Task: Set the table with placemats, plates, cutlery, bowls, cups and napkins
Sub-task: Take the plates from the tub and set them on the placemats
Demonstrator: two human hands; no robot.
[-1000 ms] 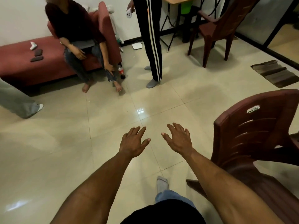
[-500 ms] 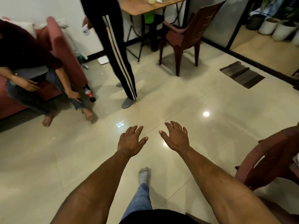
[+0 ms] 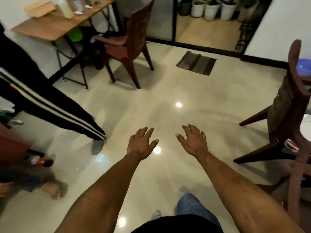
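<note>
Glossy tiled floor (image 3: 193,91); hands (image 3: 140,142) (image 3: 193,141) spread, empty.

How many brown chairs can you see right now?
2: one chair at the wooden table upper left, one chair at the right edge. More may sit off-frame.

So both hands are out over the floor (image 3: 193,91), left hand (image 3: 140,142) and right hand (image 3: 193,142) side by side with a gap between them, fingers (image 3: 148,132) spread and holding nothing. Well ahead of the fingers and off to the left is the counter (image 3: 50,27) with a basket (image 3: 40,7) and a bottle (image 3: 66,8) on it, and a chair (image 3: 129,41) just to its right. A mat (image 3: 196,63) lies on the floor further ahead. Another chair (image 3: 284,111) sits right of the fingers. Someone's leg (image 3: 50,101) stands to their left.
</note>
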